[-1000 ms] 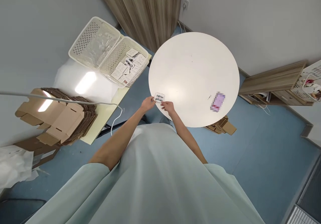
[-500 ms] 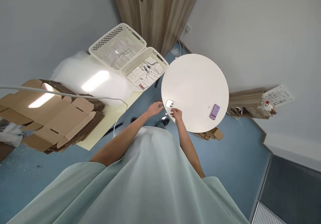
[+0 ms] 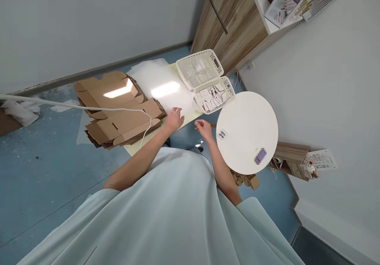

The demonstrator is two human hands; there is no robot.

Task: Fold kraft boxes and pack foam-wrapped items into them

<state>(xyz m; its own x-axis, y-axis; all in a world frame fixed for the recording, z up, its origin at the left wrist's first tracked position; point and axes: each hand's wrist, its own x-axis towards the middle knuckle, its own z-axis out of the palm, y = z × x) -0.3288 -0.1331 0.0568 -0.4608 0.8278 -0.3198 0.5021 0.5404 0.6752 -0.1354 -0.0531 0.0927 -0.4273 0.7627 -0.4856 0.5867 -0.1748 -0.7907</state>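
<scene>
My left hand (image 3: 174, 118) hovers over the near edge of the white plastic sheeting (image 3: 160, 73), right of the flattened cardboard boxes (image 3: 127, 118). Its fingers are stretched out, with nothing visible in them. Just left of the round white table (image 3: 249, 114) is my right hand (image 3: 204, 129). Its fingers are loosely bent and apart, and I see no object in them. A small white card with dark print (image 3: 222, 134) lies on the table's left side, apart from both hands. Beyond the hands, a white basket (image 3: 199, 101) holds many small white packets.
A second white basket (image 3: 180, 72) with clear plastic pieces stands behind the first. A white cable (image 3: 118, 109) crosses over the cardboard. A blurred purple item (image 3: 260, 156) lies on the round table. Brown boxes (image 3: 253, 182) sit below it, and a wooden cabinet (image 3: 234, 23) stands behind.
The view has turned left. Both hands have left the round table's edge, where my right hand was by the small white card; they are now nearer the sheeting and cardboard.
</scene>
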